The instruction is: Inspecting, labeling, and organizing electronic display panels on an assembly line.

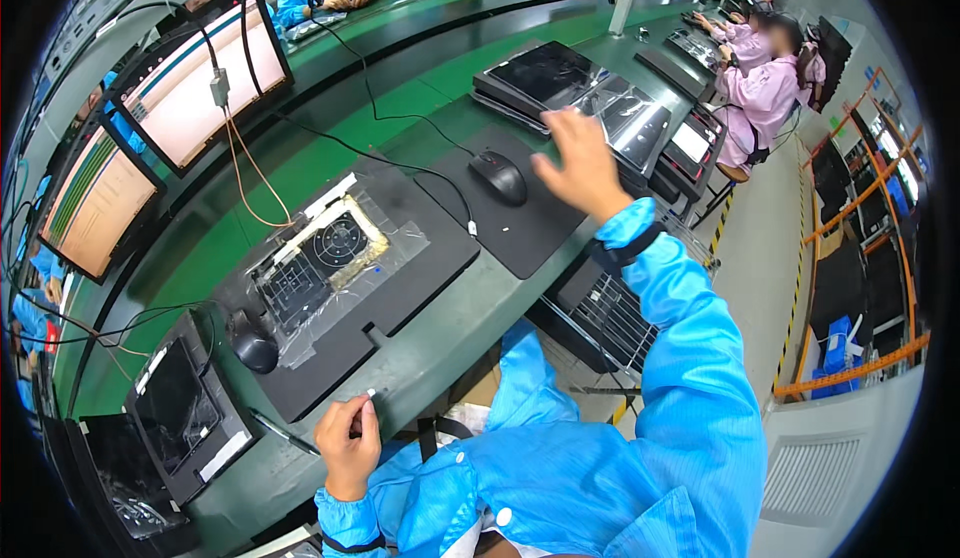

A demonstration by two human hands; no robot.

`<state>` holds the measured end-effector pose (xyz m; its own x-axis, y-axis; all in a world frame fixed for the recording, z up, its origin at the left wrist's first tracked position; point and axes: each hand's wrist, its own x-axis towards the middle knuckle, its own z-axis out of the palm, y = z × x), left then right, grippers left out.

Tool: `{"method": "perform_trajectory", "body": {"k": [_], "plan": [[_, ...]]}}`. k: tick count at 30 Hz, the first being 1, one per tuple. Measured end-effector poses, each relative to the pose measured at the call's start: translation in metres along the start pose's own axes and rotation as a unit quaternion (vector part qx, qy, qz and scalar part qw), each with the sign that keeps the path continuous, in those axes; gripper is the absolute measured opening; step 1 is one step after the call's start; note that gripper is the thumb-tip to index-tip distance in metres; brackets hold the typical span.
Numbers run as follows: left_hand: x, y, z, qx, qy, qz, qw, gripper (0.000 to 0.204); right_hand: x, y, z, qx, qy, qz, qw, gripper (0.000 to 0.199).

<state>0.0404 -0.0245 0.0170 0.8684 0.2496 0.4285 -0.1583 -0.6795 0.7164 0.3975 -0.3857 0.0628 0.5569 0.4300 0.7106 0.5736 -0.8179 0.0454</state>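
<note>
My left hand [350, 446] is closed near the front edge of the green bench, its fingers curled against the thumb; what they hold, if anything, is too small to make out. A tiny white bit [371, 393] shows just beyond the fingertips. Beside this hand lies a dark pen-like stick [284, 432]. My right hand [585, 166] is open with its fingers apart, raised over the right side of a black mouse mat [530, 243]. Left of it a black mouse [498, 178] rests on the mat. Dark laptop-like units [550, 73] under clear film lie just past its fingers.
In the middle lies a black foam pad [420, 278] with a taped-down panel [320, 253]. A second mouse [251, 342] sits at its left. Monitors [205, 73] and hanging cables stand at the left. A wire rack [610, 318] stands below the bench; people in pink [762, 93] sit farther right.
</note>
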Motion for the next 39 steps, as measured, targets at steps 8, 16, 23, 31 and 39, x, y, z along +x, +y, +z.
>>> {"method": "perform_trajectory", "body": {"k": [8, 16, 23, 31, 39], "plan": [[0.005, 0.006, 0.000, 0.003, 0.009, 0.040, 0.999, 0.009, -0.072, 0.103, -0.014, -0.126, -0.135, 0.160, 0.970, 0.064], [-0.001, 0.042, -0.020, -0.093, -0.117, -0.044, 0.988, 0.014, -0.047, 0.072, -0.061, -0.126, 0.082, 0.056, 0.987, 0.034], [0.031, 0.059, -0.002, -0.714, -0.173, -0.274, 0.621, 0.080, -0.045, -0.090, -0.116, 0.132, 0.116, -0.267, 0.948, 0.022], [-0.018, 0.035, -0.032, -0.628, 0.135, -0.322, 0.696, 0.038, -0.015, -0.151, -0.037, 0.251, -0.125, 0.188, 0.941, 0.023], [-0.064, 0.010, -0.071, -0.585, 0.214, -0.209, 0.754, 0.030, 0.012, -0.105, 0.032, 0.265, -0.451, 0.234, 0.820, 0.035]]}}
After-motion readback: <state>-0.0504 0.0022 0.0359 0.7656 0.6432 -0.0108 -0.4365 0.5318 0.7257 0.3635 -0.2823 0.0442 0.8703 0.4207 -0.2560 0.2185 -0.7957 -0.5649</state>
